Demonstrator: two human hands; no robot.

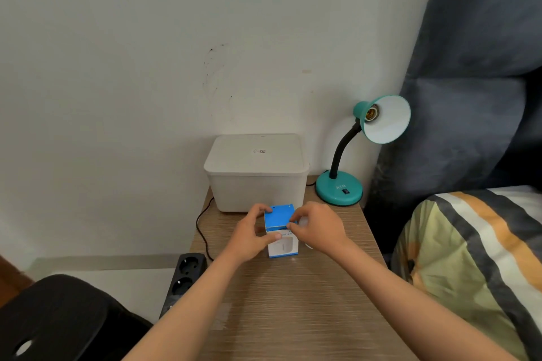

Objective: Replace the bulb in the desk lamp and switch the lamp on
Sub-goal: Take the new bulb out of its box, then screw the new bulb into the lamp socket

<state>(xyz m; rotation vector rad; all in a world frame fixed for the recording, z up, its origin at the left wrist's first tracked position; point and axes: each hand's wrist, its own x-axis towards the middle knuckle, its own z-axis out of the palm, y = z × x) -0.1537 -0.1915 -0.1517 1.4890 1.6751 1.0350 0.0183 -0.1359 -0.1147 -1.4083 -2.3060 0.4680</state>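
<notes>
Left hand (249, 239) gripping bulb box (281, 231), right hand (318, 227) pinching its blue top flap

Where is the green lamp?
The lamp stands at the table's far right corner, right of the white lidded box, beside the dark curtain.

hands (252, 239): 2 | bulb box (282, 236): 1 | lamp (352, 155): 1 | storage bin (256, 176): 1 | power strip (184, 278): 1

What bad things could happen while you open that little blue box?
The bulb box stands upright under both hands; if the left hand loosens its grip, the box could tip and the bulb inside might break. The desk lamp socket is empty, and its cord trails off the table, so don't touch inside.
</notes>
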